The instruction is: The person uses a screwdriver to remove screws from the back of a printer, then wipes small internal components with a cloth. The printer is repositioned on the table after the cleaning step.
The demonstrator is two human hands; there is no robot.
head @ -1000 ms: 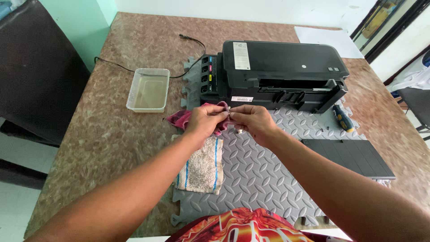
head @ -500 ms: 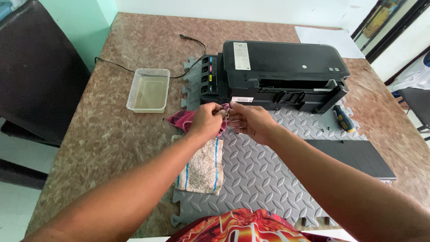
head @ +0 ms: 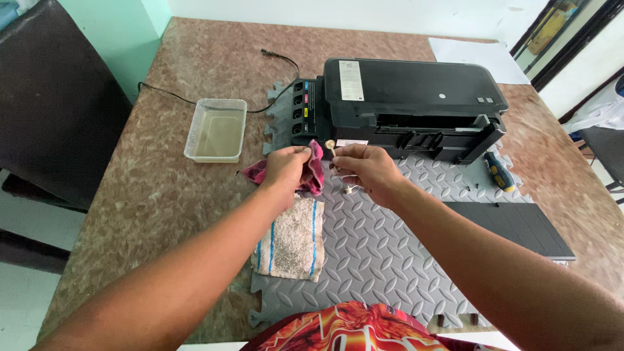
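Note:
My left hand point(head: 286, 166) grips a dark pink cloth point(head: 312, 170) just above the grey foam mat point(head: 383, 253). My right hand point(head: 364, 170) pinches a small thin part with a pale round tip point(head: 330, 145), held upright beside the cloth; a bit of it hangs below my fingers. Both hands are close together in front of the black printer point(head: 409, 104), whose ink tank block point(head: 300, 112) faces left. A white towel with blue stripes point(head: 291, 237) lies flat on the mat under my left wrist.
A clear plastic tray with liquid point(head: 216, 129) sits on the brown stone table point(head: 162, 195) to the left. A black cable point(head: 195, 101) runs behind it. A screwdriver point(head: 498, 172) and small screws lie right of the printer, a flat black panel point(head: 513, 224) further right. White paper point(head: 478, 58) lies at the back.
My hands have drawn slightly apart. The small part now stands clear of the cloth in my right fingers, with its round tip showing.

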